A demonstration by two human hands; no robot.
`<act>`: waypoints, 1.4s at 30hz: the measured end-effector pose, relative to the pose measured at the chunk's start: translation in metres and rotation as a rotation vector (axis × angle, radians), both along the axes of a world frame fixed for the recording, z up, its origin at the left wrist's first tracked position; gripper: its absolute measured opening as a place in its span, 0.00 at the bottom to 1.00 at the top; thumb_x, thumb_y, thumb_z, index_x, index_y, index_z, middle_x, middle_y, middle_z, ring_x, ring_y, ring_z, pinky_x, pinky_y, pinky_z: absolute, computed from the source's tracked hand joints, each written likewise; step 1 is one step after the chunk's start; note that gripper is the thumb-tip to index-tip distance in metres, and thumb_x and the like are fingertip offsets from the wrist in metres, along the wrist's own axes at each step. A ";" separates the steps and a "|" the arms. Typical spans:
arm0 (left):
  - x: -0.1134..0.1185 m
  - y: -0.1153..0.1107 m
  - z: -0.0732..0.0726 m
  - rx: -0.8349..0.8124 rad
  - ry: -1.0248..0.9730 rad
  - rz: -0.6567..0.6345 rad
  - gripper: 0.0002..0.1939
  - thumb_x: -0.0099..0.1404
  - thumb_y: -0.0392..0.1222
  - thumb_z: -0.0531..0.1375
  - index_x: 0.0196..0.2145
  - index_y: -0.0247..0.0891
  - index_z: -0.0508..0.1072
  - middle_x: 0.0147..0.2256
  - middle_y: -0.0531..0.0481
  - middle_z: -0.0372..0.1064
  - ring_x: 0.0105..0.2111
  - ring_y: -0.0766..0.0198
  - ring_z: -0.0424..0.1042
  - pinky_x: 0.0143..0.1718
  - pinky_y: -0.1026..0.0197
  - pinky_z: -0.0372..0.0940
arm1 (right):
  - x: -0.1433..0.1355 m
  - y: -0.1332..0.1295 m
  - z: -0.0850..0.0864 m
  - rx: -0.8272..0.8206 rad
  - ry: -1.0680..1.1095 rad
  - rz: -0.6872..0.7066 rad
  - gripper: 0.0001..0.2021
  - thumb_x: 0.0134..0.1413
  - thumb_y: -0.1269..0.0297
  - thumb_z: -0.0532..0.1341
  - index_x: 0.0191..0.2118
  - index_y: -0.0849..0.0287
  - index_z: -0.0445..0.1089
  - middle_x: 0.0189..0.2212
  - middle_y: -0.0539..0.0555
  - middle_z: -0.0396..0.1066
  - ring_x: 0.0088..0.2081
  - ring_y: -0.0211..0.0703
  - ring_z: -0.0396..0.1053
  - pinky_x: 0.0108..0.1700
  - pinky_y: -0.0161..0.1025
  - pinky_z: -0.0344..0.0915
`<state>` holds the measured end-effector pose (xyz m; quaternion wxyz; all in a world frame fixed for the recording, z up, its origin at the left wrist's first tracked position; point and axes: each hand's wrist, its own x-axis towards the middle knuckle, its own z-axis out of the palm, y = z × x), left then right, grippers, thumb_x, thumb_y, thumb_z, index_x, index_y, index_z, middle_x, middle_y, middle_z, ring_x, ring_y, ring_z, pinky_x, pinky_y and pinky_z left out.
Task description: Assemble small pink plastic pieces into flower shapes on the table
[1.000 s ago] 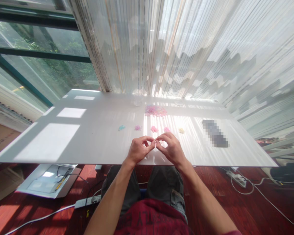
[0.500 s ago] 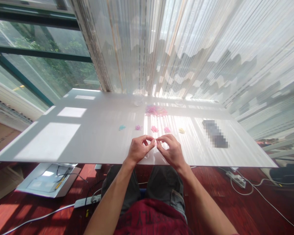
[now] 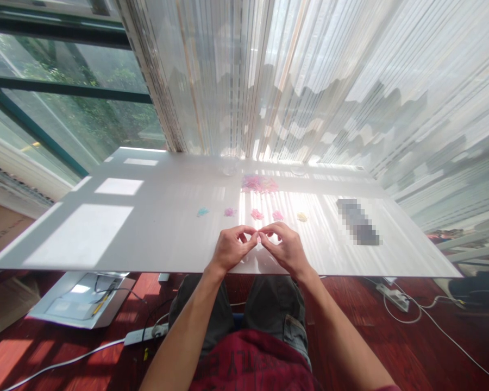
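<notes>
While my left hand (image 3: 231, 248) and right hand (image 3: 286, 247) pinch narrow, tips nearly meeting, can't tell on what, middle pink pile (image 3: 257, 215) lies straight ahead, near both.

Tiny pinkish pc. (image 3: 259, 239) pinched btwn L hand (image 3: 231, 250) & R hand (image 3: 284, 247), mostly hidden. Sm. loose pcs. in row, L-R: teal pile (image 3: 202, 212), purple pile (image 3: 230, 212), coral pile (image 3: 256, 214), pink pile (image 3: 277, 215), yellow pile (image 3: 302, 216); bigger mixed heap (image 3: 258, 184) behind, mainly pink/purple.

I log from afar, clock centred where left hand (image 3: 232, 248) and right hand (image 3: 286, 249) meet above table (image 3: 167, 228): row of five piles (image 3: 257, 214), ten to two o'clock; heap (image 3: 259, 184) behind row, twelve; pixelated item (image 3: 359, 222), three.
</notes>
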<state>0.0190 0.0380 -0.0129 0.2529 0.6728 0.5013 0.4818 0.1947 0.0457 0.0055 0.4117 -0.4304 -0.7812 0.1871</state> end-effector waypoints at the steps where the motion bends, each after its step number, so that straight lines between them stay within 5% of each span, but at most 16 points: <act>1: 0.000 0.000 0.000 0.002 0.003 -0.013 0.05 0.62 0.41 0.65 0.33 0.38 0.80 0.28 0.52 0.79 0.22 0.68 0.72 0.27 0.68 0.67 | 0.002 0.001 0.002 -0.017 -0.013 0.021 0.03 0.59 0.67 0.63 0.36 0.56 0.75 0.31 0.52 0.74 0.33 0.41 0.71 0.38 0.38 0.70; 21: -0.001 0.000 -0.002 -0.024 0.012 -0.006 0.05 0.61 0.43 0.66 0.31 0.38 0.78 0.26 0.53 0.77 0.22 0.69 0.70 0.25 0.68 0.65 | -0.004 0.003 -0.005 0.167 -0.090 -0.084 0.02 0.56 0.69 0.63 0.32 0.57 0.70 0.29 0.52 0.71 0.33 0.44 0.70 0.36 0.40 0.68; 42: -0.001 -0.001 0.001 -0.039 -0.006 -0.060 0.06 0.61 0.42 0.65 0.32 0.38 0.80 0.26 0.52 0.78 0.21 0.68 0.71 0.25 0.67 0.66 | 0.000 -0.005 -0.002 0.092 -0.022 -0.004 0.04 0.60 0.67 0.62 0.36 0.55 0.76 0.31 0.53 0.74 0.35 0.44 0.72 0.40 0.41 0.71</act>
